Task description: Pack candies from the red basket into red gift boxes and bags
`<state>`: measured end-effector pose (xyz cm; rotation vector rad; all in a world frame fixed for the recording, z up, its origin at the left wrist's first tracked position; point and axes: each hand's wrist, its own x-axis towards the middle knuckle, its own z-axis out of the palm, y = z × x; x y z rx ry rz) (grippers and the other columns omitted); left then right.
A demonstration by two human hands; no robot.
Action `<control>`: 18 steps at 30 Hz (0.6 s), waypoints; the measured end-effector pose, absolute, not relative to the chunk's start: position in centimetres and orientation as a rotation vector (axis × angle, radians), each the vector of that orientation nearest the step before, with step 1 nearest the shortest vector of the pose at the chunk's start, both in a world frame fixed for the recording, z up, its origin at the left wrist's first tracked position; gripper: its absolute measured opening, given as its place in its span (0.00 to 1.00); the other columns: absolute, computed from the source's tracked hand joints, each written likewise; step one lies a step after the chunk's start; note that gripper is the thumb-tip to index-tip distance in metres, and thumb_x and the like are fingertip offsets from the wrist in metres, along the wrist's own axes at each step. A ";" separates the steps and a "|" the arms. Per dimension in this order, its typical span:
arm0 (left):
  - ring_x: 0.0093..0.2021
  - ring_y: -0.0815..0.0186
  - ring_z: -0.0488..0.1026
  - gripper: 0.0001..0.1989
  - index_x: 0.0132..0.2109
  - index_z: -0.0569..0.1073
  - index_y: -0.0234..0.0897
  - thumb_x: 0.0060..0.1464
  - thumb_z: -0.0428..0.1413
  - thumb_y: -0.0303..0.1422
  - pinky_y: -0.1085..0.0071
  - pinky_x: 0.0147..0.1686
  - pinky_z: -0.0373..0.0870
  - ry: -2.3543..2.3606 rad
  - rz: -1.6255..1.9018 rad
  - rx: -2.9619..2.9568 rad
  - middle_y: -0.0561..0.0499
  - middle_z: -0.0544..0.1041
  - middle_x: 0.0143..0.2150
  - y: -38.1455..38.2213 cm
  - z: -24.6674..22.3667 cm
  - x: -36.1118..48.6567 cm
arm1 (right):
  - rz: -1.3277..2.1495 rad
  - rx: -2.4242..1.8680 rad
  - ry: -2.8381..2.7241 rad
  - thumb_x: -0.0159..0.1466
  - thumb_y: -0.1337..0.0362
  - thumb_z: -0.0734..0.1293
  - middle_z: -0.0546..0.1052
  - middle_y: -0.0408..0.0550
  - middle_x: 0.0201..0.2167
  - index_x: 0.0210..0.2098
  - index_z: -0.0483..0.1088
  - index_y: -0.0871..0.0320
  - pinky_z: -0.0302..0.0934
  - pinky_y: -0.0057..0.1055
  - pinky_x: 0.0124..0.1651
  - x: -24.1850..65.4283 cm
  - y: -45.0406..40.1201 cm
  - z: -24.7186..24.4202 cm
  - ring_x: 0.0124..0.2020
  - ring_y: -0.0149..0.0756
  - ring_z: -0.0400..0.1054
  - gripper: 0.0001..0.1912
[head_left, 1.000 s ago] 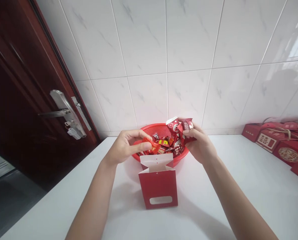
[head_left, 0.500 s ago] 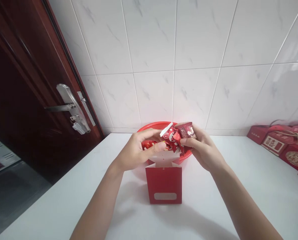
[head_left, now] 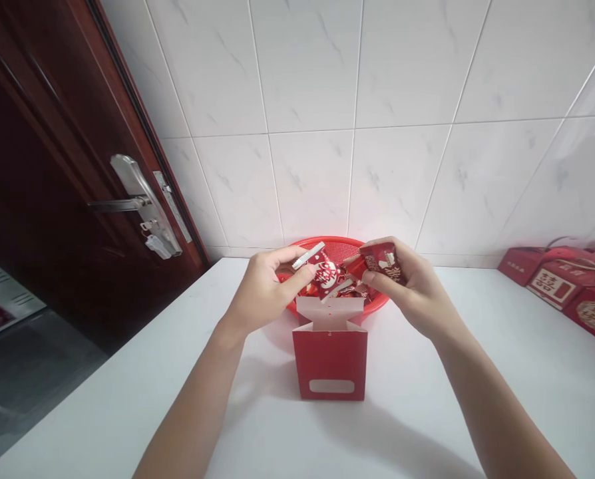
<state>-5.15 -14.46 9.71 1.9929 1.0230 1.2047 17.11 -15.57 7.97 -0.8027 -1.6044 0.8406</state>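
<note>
My left hand (head_left: pixel 270 286) pinches a red and white wrapped candy (head_left: pixel 322 271) between thumb and fingers. In my right hand (head_left: pixel 407 283) are wrapped candies, a dark red packet (head_left: pixel 381 261) on top with a brighter red piece beside it. Both hands hover over a red plastic basket (head_left: pixel 322 242), which holds more wrapped candies (head_left: pixel 355 291). Nearer to me, a red cardboard box (head_left: pixel 330 359) stands upright on the table, its top flaps open and a white label shape on its front. Its inside is hidden from this angle.
Several red gift boxes (head_left: pixel 567 286) with cord handles stand at the right, on the white table (head_left: pixel 217 426). A white tiled wall (head_left: pixel 307 179) rises behind the basket. To the left is a dark red door (head_left: pixel 58 166) with a metal handle and hanging keys.
My hands have drawn apart. The red and white candy, earlier near my right hand, is now in my left fingers and shifted left. The box stays in place; the view has moved slightly.
</note>
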 end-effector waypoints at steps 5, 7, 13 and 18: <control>0.36 0.67 0.76 0.08 0.42 0.83 0.41 0.60 0.58 0.30 0.75 0.36 0.72 1.044 0.959 2.282 0.56 0.82 0.36 -15.5 10.3 -6.1 | 0.810 -0.814 -1.592 0.62 0.68 0.66 0.75 0.44 0.31 0.42 0.70 0.55 0.68 0.31 0.31 17.6 -15.8 8.3 0.29 0.35 0.71 0.08; 0.36 0.67 0.76 0.11 0.44 0.83 0.44 0.59 0.57 0.28 0.74 0.36 0.71 1.038 0.866 2.323 0.57 0.82 0.37 -15.7 10.2 -6.0 | 0.804 -0.815 -1.603 0.62 0.68 0.66 0.75 0.44 0.31 0.43 0.71 0.55 0.67 0.31 0.30 17.7 -15.9 8.3 0.28 0.34 0.71 0.09; 0.37 0.66 0.76 0.13 0.45 0.82 0.47 0.60 0.56 0.27 0.71 0.37 0.70 1.108 0.763 2.457 0.57 0.82 0.38 -15.4 9.7 -5.4 | 0.800 -0.839 -1.636 0.63 0.68 0.66 0.75 0.44 0.31 0.44 0.71 0.54 0.69 0.31 0.31 17.6 -16.0 8.2 0.29 0.35 0.72 0.10; 0.44 0.62 0.76 0.11 0.46 0.82 0.48 0.61 0.56 0.31 0.67 0.42 0.71 1.197 0.711 2.531 0.53 0.78 0.48 -14.8 9.3 -5.4 | 0.844 -0.821 -1.634 0.63 0.68 0.66 0.75 0.43 0.31 0.44 0.70 0.54 0.72 0.34 0.36 17.5 -16.1 8.3 0.31 0.36 0.74 0.10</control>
